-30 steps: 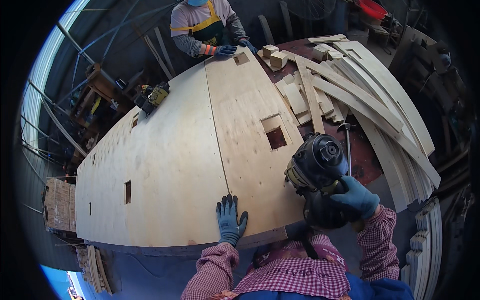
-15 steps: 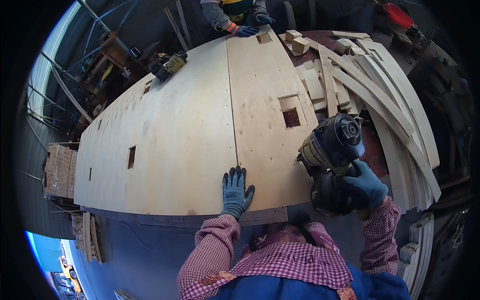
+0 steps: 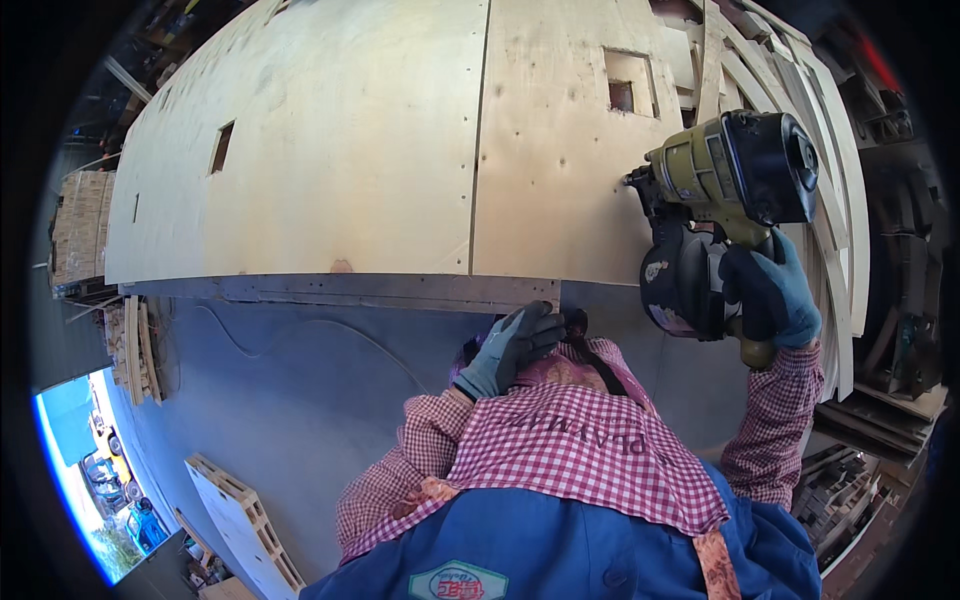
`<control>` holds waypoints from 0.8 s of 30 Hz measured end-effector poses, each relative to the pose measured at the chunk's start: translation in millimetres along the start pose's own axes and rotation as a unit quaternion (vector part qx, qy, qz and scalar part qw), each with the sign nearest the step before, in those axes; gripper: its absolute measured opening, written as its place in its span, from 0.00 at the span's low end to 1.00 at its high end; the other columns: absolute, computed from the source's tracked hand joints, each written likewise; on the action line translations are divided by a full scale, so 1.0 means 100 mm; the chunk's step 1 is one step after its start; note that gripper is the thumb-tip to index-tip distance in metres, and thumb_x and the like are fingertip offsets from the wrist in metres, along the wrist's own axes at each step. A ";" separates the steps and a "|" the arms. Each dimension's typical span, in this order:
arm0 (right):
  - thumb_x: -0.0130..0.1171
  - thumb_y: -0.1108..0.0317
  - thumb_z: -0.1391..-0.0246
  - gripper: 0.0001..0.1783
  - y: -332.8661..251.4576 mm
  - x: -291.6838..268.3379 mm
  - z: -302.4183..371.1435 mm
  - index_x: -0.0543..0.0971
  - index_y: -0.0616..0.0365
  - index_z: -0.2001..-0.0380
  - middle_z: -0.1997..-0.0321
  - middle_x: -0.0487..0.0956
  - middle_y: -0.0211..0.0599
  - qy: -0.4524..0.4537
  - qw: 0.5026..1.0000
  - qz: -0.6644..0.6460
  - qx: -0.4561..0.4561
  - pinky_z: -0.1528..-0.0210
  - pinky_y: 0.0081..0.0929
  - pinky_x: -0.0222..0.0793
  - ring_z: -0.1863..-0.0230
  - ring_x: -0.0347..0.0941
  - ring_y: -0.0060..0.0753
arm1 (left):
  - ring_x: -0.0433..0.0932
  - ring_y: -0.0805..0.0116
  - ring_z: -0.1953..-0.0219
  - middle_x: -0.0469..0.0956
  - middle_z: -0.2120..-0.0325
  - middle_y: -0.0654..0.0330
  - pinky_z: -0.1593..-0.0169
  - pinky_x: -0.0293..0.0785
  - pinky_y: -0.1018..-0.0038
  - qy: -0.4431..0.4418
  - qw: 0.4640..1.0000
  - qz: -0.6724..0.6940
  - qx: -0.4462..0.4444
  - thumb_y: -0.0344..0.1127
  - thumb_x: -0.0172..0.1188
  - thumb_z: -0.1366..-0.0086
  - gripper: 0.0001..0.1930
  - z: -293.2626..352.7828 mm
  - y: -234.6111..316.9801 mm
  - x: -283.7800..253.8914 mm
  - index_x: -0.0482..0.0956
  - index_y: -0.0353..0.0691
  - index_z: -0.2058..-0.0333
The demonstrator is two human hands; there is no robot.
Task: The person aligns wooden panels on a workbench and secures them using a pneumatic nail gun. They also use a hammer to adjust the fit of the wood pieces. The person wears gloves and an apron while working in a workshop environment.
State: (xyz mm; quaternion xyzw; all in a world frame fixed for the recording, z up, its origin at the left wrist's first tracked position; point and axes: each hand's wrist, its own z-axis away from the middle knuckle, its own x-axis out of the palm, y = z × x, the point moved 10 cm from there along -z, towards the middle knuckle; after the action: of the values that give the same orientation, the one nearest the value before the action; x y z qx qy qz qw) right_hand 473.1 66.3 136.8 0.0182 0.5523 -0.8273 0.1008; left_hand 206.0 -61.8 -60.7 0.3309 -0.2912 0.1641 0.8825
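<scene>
My right hand (image 3: 775,290), in a blue and black glove, grips the handle of a coil nail gun (image 3: 705,180). The gun has an olive body, a black cap and a round black magazine; its nose points left, over the right part of a pale plywood sheet (image 3: 350,150). The height of the nose above the wood is hard to judge. My gloved left hand (image 3: 515,350) is at my waist, in front of the checked apron (image 3: 570,450) and just short of the table edge. Its fingers are bent and together; whatever they may hold is hidden.
Rectangular holes, one a recessed cutout (image 3: 630,82), pierce the plywood. Loose wooden strips (image 3: 825,190) lie along the right side. A thin hose (image 3: 350,328) runs over the floor, and a wooden pallet-like panel (image 3: 245,520) stands at lower left.
My left hand has left the plywood and drawn back to my waist, its fingers now bent. The view has tilted down, so the co-worker and the second nail gun are out of sight.
</scene>
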 end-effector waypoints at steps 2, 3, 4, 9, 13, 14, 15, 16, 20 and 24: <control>0.58 0.68 0.47 0.13 0.01 0.02 -0.03 0.73 0.63 0.61 0.75 0.76 0.33 -0.014 1.000 0.003 0.007 0.77 0.20 0.68 0.79 0.72 0.23 | 0.72 0.61 0.46 0.72 0.49 0.51 0.43 0.69 0.65 0.009 0.995 0.096 -0.013 0.53 0.53 0.35 0.33 -0.14 0.09 0.18 0.61 0.33 0.42; 0.57 0.68 0.47 0.12 -0.01 0.05 -0.03 0.73 0.64 0.61 0.75 0.75 0.34 -0.023 1.000 0.006 0.014 0.78 0.20 0.67 0.79 0.72 0.23 | 0.71 0.61 0.46 0.72 0.50 0.51 0.42 0.68 0.64 0.011 0.990 0.143 -0.020 0.55 0.54 0.36 0.34 -0.24 0.10 0.27 0.61 0.33 0.42; 0.56 0.68 0.46 0.12 0.01 0.05 -0.03 0.73 0.64 0.61 0.75 0.75 0.33 -0.020 1.000 0.013 0.010 0.78 0.20 0.67 0.79 0.72 0.24 | 0.71 0.61 0.46 0.72 0.50 0.52 0.42 0.68 0.63 0.011 0.986 0.164 -0.025 0.55 0.54 0.36 0.34 -0.36 0.08 0.35 0.62 0.34 0.42; 0.56 0.69 0.46 0.10 -0.02 0.09 -0.04 0.73 0.65 0.63 0.78 0.74 0.33 -0.011 1.000 0.026 -0.002 0.78 0.20 0.67 0.80 0.71 0.24 | 0.71 0.61 0.45 0.72 0.49 0.56 0.40 0.67 0.61 0.018 0.972 0.233 0.015 0.57 0.56 0.38 0.32 -0.68 0.13 0.52 0.65 0.40 0.43; 0.57 0.70 0.47 0.10 0.05 0.07 -0.05 0.73 0.64 0.64 0.78 0.74 0.33 -0.010 0.999 0.019 0.034 0.78 0.20 0.66 0.80 0.71 0.23 | 0.72 0.62 0.47 0.74 0.51 0.58 0.42 0.70 0.64 0.094 0.974 0.193 0.066 0.58 0.56 0.38 0.31 -0.83 0.17 0.26 0.67 0.40 0.45; 0.58 0.71 0.48 0.10 0.04 0.08 -0.05 0.73 0.64 0.64 0.78 0.74 0.33 -0.006 0.999 0.011 0.035 0.78 0.20 0.66 0.80 0.71 0.23 | 0.73 0.62 0.47 0.74 0.51 0.57 0.42 0.70 0.64 0.109 0.977 0.170 0.063 0.58 0.56 0.38 0.32 -0.84 0.17 0.25 0.67 0.39 0.46; 0.58 0.71 0.48 0.10 0.03 0.10 -0.04 0.73 0.64 0.64 0.78 0.74 0.32 -0.001 0.999 0.003 0.036 0.78 0.20 0.66 0.80 0.71 0.23 | 0.73 0.62 0.48 0.74 0.51 0.57 0.42 0.71 0.65 0.122 0.980 0.146 0.060 0.59 0.56 0.39 0.32 -0.84 0.17 0.22 0.67 0.38 0.46; 0.59 0.72 0.49 0.10 0.04 0.10 -0.03 0.73 0.64 0.64 0.77 0.74 0.32 0.005 0.999 -0.005 0.037 0.78 0.19 0.66 0.80 0.71 0.23 | 0.73 0.62 0.49 0.74 0.52 0.56 0.42 0.71 0.66 0.136 0.981 0.123 0.058 0.59 0.56 0.39 0.33 -0.83 0.15 0.19 0.68 0.37 0.46; 0.64 0.67 0.53 0.21 0.04 -0.04 0.02 0.73 0.67 0.57 0.68 0.77 0.35 0.051 0.998 0.029 0.018 0.67 0.23 0.72 0.69 0.75 0.27 | 0.73 0.60 0.49 0.76 0.53 0.56 0.42 0.68 0.63 0.039 0.993 0.103 -0.041 0.63 0.52 0.38 0.34 -0.82 0.08 0.30 0.69 0.39 0.46; 0.64 0.64 0.57 0.27 0.01 0.01 -0.10 0.73 0.66 0.53 0.57 0.78 0.45 -0.029 0.993 0.118 -0.005 0.51 0.28 0.69 0.55 0.74 0.32 | 0.66 0.63 0.40 0.66 0.42 0.52 0.37 0.60 0.67 -0.170 0.930 -0.326 0.013 0.46 0.50 0.31 0.28 -0.40 0.21 0.23 0.61 0.34 0.40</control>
State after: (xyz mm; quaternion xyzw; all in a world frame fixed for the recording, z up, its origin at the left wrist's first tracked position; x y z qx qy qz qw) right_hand 471.1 74.5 131.7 0.0586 0.5472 -0.8071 0.2138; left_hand 229.4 -16.8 -60.6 0.4416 -0.3111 -0.1875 0.8204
